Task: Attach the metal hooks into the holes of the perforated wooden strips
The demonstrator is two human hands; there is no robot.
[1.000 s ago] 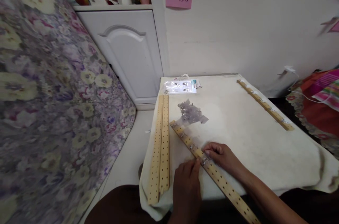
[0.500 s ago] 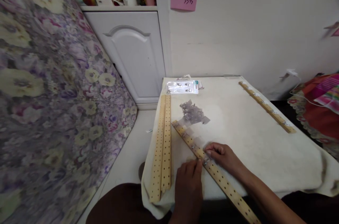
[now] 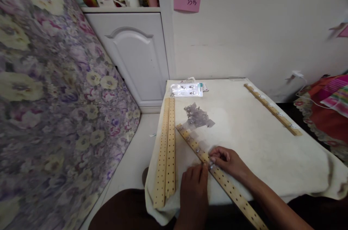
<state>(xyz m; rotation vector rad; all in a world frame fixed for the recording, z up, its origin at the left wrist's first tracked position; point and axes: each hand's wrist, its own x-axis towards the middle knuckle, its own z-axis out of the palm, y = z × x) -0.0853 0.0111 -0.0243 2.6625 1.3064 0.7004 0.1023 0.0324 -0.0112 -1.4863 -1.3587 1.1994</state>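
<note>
A long, pale wooden strip with rows of holes (image 3: 231,189) lies slantwise across the near part of the table. My left hand (image 3: 193,183) is closed at its left edge, fingertips pressed on the wood by a small metal fitting (image 3: 211,166). Opposite, my right hand (image 3: 227,162) pinches at the strip's right edge, apparently on the clear plastic tab of that fitting; its fingertips partly hide it. Further up the strip sit several similar clear tabs with metal hooks (image 3: 198,149). A heap of loose clear-tabbed hooks (image 3: 198,115) lies just beyond the strip's far end.
Two more perforated strips (image 3: 170,143) lie along the table's left edge. Behind them is a clear blister pack (image 3: 186,90) with metal hooks. Another strip with fittings (image 3: 272,109) rests at the right edge. A cream cloth (image 3: 261,161) covers the table, which meets the wall.
Both hands stay at the same spot on the strip, with only a slight shift of the right fingers. The whole view has moved a little.
</note>
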